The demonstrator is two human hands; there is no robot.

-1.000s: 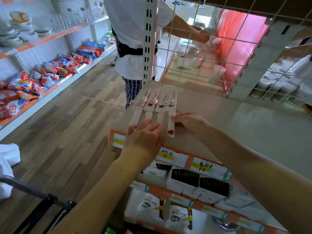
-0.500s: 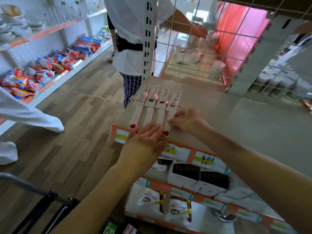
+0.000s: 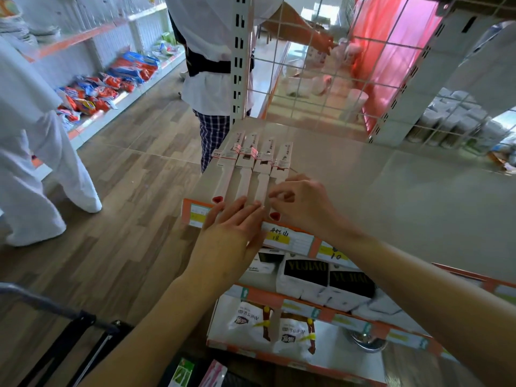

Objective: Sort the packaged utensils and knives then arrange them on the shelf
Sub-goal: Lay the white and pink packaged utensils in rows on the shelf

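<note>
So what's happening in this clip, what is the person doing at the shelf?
A person is lining up four packaged knives side by side at the left end of the top shelf, handles toward the shelf's front edge. The left hand lies flat with its fingertips on the handle ends, and the right hand touches the rightmost knife's handle. Neither hand grips anything. The shelves below hold boxed and bagged goods, and another person stands in the aisle behind.

Two bare forearms and hands (image 3: 279,216), no sleeves, rings or watch
</note>
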